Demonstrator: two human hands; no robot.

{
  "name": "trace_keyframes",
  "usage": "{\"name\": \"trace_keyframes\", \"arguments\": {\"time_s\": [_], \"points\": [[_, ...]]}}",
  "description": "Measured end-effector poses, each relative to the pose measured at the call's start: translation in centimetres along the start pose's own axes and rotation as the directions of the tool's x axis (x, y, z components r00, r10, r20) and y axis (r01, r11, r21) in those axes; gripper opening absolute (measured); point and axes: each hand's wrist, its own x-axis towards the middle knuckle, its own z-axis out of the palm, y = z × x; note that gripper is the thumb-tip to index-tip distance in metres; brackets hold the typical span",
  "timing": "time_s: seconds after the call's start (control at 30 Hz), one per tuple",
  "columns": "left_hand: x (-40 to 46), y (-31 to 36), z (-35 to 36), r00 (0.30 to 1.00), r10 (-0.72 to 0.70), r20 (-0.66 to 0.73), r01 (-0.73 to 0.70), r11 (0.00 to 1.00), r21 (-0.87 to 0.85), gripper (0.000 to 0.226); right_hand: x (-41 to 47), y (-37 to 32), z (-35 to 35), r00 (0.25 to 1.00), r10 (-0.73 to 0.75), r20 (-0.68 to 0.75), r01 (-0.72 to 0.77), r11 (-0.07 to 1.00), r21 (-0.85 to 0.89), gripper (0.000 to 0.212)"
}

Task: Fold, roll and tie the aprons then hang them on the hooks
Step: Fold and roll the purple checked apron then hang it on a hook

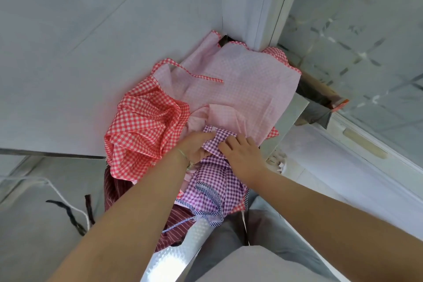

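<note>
At about eight o'clock in the view, a black cord [71, 214] and a white cord [68, 201] lie on the pale counter [57, 75], both partly cut off by the left forearm. Moving right, a dark red striped cloth [114, 188] shows only in slivers beneath the pile and the arm, so its shape is hard to make out. Above it, at nine o'clock from the hands, bunches the red gingham apron [144, 126], its pale underside spreading up toward twelve o'clock with a strap [201, 76] lying across it. At the centre, the left hand [194, 146] has its fingers curled into the purple gingham apron [212, 176], pinching a fold; the fingertips are buried in cloth. Just beside it, at three o'clock, the right hand [242, 151] lies flat with fingers loosely spread, pressing the same purple fabric down. That apron's lower part drapes off the counter edge toward six o'clock, partly hidden behind the arms. At two o'clock, a brown object [320, 96] behind the pile is too obscured to identify.
</note>
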Motion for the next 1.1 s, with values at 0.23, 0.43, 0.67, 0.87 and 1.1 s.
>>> {"name": "trace_keyframes", "arguments": {"time_s": [0.23, 0.43, 0.67, 0.87, 1.1], "points": [[-0.2, -1.0, 0.3, 0.984, 0.154, -0.089, -0.117, 0.938, 0.327, 0.021, -0.3, 0.1, -0.1, 0.975, 0.176, 0.139, -0.193, 0.974, 0.122, 0.019], [-0.8, -1.5, -0.1, 0.963, 0.248, -0.102, -0.146, 0.804, 0.576, 0.034, -0.1, 1.9, -0.9, 0.843, 0.270, 0.466, -0.486, 0.754, 0.442, 0.028], [-0.7, 0.5, -0.3, 0.950, 0.313, -0.019, -0.084, 0.313, 0.946, 0.035, -0.2, 0.5, -0.2, 0.886, 0.368, 0.280, -0.419, 0.896, 0.148, 0.073], [-0.9, -0.1, 0.1, 0.898, 0.438, -0.039, -0.066, 0.222, 0.973, 0.048, 0.8, 1.2, -0.6, 0.863, 0.391, 0.319, -0.429, 0.901, 0.055, 0.080], [-2.5, -0.1, 0.0, 0.961, 0.206, -0.186, -0.094, 0.873, 0.479, 0.031, 3.2, 4.3, -0.7, 0.746, 0.279, 0.604, -0.489, 0.846, 0.213, 0.084]]}}
